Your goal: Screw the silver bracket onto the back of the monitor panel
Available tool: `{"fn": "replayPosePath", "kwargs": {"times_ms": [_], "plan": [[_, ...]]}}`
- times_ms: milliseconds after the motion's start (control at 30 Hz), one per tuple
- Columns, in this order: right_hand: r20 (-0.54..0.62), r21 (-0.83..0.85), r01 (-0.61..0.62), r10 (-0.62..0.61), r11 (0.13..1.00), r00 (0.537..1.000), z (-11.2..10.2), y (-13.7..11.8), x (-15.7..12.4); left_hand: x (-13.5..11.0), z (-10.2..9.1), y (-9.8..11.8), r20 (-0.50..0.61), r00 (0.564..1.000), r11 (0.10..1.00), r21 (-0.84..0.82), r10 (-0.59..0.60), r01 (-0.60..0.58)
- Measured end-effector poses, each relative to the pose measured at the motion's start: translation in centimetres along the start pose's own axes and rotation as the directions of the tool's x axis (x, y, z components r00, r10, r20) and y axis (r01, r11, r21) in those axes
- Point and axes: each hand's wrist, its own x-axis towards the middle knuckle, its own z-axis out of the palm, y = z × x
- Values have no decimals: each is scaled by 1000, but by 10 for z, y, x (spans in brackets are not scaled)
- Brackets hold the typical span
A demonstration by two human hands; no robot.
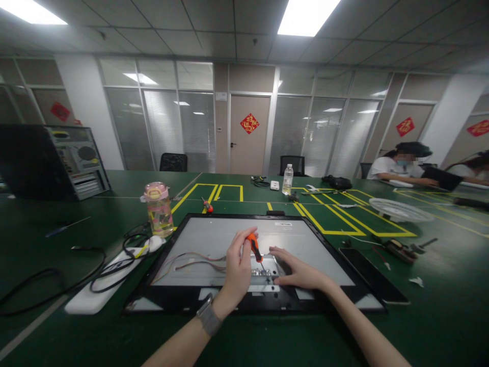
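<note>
My left hand, with a grey-banded watch at the wrist, is closed around the orange and black handle of a screwdriver. The screwdriver tilts, its tip down at a small metal bracket. My right hand lies at the bracket's right end, thumb and fingers spread apart; whether it presses on the bracket I cannot tell. Beneath both hands is a flat display panel with a grey back and black frame, lying on the green table. Thin wires run across the panel and pass behind my left hand.
Left of the panel are a white power strip, black cables, a pink-lided bottle and a computer case. A phone-like black slab lies right. Behind stand a red-handled screwdriver and water bottle. A person sits far right.
</note>
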Motion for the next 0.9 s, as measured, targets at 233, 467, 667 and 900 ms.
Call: {"fn": "replayPosePath", "kwargs": {"times_ms": [233, 467, 667, 900], "plan": [[6, 0, -2, 2, 1000, 1000, 0, -1, 1, 2, 1, 1, -18, 998, 993, 96, 65, -63], [5, -4, -3, 3, 1000, 1000, 0, -2, 0, 11, -5, 4, 108, 994, 1000, 18, 1, -3], [5, -6, -13, 13, 1000, 1000, 0, -3, 0, 13, -5, 3, 73, 997, 999, 52, 5, -9], [5, -9, -17, 17, 1000, 1000, 0, -1, 0, 16, -8, 3, 98, 995, 999, 46, 1, -5]]}}
